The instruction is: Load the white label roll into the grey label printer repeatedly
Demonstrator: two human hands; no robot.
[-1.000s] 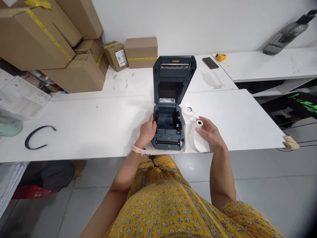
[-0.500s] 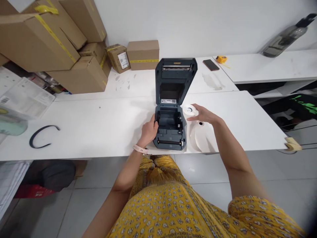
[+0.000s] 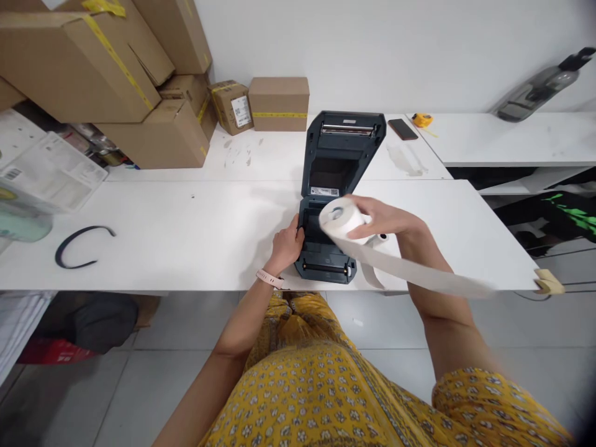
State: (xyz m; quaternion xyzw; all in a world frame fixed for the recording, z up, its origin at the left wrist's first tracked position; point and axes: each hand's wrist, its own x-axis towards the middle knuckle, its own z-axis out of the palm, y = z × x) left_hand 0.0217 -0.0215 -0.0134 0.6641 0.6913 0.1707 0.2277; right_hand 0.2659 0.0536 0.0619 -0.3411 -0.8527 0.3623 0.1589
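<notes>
A dark grey label printer stands on the white table with its lid raised. My left hand grips the printer's left side, fingers curled over the edge of the bay. In my right hand is a white label roll, held above the right part of the open bay and tilted. From the roll a loose paper strip trails to the right, across in front of my right forearm. Beneath it, a second white roll with a dark core is partly hidden beside the printer.
Cardboard boxes are stacked at the back left, with a smaller box against the wall. A black headband lies at the left. A phone, a yellow tape measure and a spray bottle are at the back right.
My right hand has lifted the label roll from beside the printer and moved it left over the bay, its strip swinging out. My left hand stays on the printer.
</notes>
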